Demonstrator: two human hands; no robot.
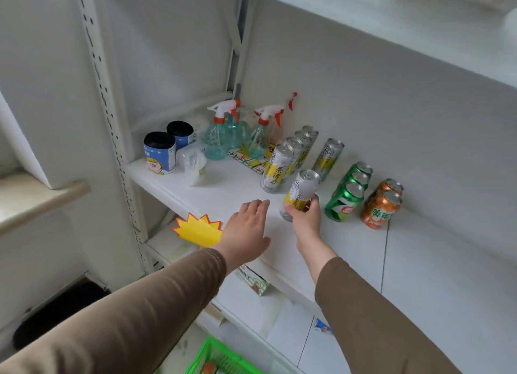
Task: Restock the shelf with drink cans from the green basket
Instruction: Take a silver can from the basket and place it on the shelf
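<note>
Tall silver and yellow can [272, 169] with Chinese words 茶活力, orange can [381, 210] with 美年, green can [345, 202] with a big 7, other labels too blurry to read

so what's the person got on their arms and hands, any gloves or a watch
Both arms wear long brown sleeves of a soft, plain fabric, ending at the wrist; the left sleeve has a narrow ribbed cuff. The left hand and right hand are bare: no gloves, rings or watch show. No logos or markings on the right sleeve.
</note>
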